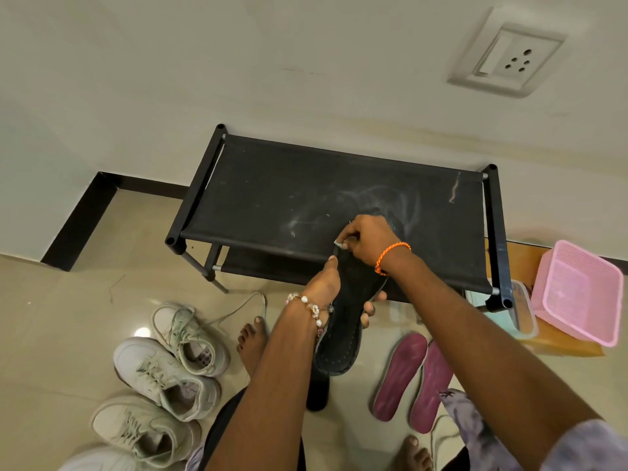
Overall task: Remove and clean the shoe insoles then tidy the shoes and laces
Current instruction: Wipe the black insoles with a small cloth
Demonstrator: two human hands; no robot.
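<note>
I hold a black insole (346, 321) upright in front of the shoe rack. My left hand (324, 283), wearing a bead bracelet, grips it round the middle, with the fingertips showing on its right edge. My right hand (368, 241), wearing an orange cord, pinches the insole's top end with curled fingers. Another dark insole (394, 220) lies on the rack just behind that hand. Two magenta insoles (401, 375) lie side by side on the floor to the right. Several white sneakers (163, 375) with loose laces stand in a row on the left.
The black fabric shoe rack (306, 192) stands against the wall, its top dusty. A pink basket (577, 290) and a clear lidded box (525, 317) sit to its right. My bare feet (253, 341) are on the tiled floor between the sneakers and the insoles.
</note>
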